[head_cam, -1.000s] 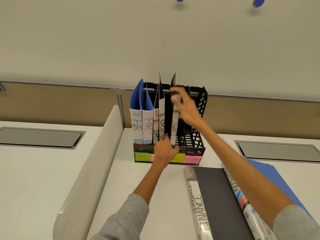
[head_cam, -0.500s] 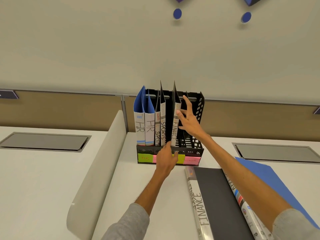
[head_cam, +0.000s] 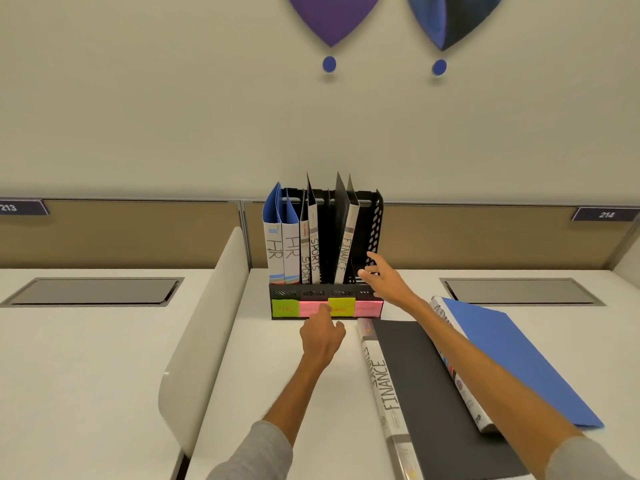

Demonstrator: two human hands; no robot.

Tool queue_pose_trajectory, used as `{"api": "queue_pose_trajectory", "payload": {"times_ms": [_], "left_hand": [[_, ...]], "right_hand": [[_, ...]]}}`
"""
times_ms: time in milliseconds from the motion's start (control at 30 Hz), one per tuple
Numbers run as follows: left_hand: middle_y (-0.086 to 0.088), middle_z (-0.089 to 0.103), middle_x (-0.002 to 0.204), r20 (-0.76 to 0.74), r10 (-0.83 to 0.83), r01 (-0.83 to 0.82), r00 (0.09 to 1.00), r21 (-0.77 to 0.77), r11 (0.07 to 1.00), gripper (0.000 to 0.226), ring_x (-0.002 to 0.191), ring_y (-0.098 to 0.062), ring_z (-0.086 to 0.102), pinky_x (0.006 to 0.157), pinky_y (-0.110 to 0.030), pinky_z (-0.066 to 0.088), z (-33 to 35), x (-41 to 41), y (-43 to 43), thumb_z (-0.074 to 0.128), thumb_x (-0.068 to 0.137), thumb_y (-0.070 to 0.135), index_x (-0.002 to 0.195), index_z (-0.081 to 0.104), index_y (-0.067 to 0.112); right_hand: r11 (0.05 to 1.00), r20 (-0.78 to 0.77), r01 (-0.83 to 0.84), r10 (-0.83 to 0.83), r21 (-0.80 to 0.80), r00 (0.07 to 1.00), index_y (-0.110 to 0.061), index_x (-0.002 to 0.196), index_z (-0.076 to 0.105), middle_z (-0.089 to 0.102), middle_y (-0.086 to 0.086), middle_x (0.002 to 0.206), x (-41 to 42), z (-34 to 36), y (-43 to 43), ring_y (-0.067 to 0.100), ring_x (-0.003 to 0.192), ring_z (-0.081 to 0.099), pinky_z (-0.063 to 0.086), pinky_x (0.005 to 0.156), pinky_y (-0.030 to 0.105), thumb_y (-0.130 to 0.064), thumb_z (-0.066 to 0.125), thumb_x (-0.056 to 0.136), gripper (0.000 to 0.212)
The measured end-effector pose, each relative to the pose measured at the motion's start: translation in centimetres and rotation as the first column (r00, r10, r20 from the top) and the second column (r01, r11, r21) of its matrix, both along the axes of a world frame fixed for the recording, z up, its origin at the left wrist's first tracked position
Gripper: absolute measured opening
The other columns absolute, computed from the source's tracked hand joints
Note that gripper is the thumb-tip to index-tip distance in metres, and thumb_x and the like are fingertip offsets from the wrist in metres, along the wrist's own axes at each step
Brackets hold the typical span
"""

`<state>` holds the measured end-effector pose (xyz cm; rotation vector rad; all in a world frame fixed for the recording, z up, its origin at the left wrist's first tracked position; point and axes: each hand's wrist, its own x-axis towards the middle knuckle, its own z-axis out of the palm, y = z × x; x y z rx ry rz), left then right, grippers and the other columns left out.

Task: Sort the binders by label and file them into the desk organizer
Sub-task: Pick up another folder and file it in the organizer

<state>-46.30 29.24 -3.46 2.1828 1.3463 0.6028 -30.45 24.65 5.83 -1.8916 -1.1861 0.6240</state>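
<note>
A black desk organizer [head_cam: 377, 223] stands at the back of the desk with yellow and pink labels along its front. It holds two blue HR binders [head_cam: 282, 251], two SPORTS binders [head_cam: 313, 247] and a leaning black FINANCE binder [head_cam: 346, 244]. My left hand [head_cam: 322, 337] hovers in front of the labels with its forefinger at the pink one. My right hand [head_cam: 384, 280] is open beside the organizer's right front corner, holding nothing. A second black FINANCE binder [head_cam: 422, 386] and a blue binder [head_cam: 512, 355] lie flat on the desk to the right.
A white curved divider [head_cam: 204, 327] separates this desk from the left one. Grey flaps [head_cam: 519, 291] are set into both desk tops. A tan partition [head_cam: 138, 233] with number plates runs along the back wall.
My right hand let go of the FINANCE binder, which now leans in its slot, and drew back down to the right. My left hand dropped from the binder's foot to the labels.
</note>
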Motion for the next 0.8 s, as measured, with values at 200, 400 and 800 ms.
{"api": "queue_pose_trajectory", "payload": {"times_ms": [200, 400, 800], "left_hand": [[-0.008, 0.068, 0.106, -0.023, -0.028, 0.027, 0.999, -0.019, 0.999, 0.039, 0.097, -0.027, 0.064, 0.081, -0.035, 0.047, -0.3, -0.1, -3.0, 0.056, 0.088, 0.028, 0.123, 0.051, 0.014], [-0.010, 0.066, 0.114, -0.039, -0.067, 0.063, 0.997, -0.089, 0.994, 0.042, 0.101, -0.029, 0.063, 0.084, -0.035, 0.048, -2.2, -0.6, -6.7, 0.056, 0.088, 0.028, 0.126, 0.051, 0.011], [-0.009, 0.062, 0.126, -0.031, -0.099, 0.087, 0.995, -0.280, 0.956, 0.045, 0.106, -0.028, 0.064, 0.078, -0.031, 0.049, -5.1, 1.3, -11.3, 0.061, 0.091, 0.040, 0.123, 0.050, 0.010]], "right_hand": [[0.998, 0.006, 0.055, -0.054, -0.041, 0.999, -0.016, 0.147, 0.034, 0.051, 0.015, 0.140, 0.0, -1.3, -4.2, 0.030, 0.126, 0.051, 0.049, 0.100, 0.045, -0.033, 0.050, 0.099, 0.053], [0.987, -0.032, 0.092, -0.097, -0.128, 0.995, -0.016, 0.141, 0.041, 0.052, 0.014, 0.137, -0.3, -4.8, -8.7, 0.029, 0.123, 0.052, 0.048, 0.099, 0.044, -0.027, 0.049, 0.100, 0.044], [0.960, 0.012, 0.107, -0.108, -0.259, 0.994, -0.014, 0.142, 0.041, 0.050, 0.011, 0.142, 1.6, -10.6, -14.2, 0.026, 0.127, 0.051, 0.043, 0.104, 0.035, -0.020, 0.044, 0.102, 0.041]]}}
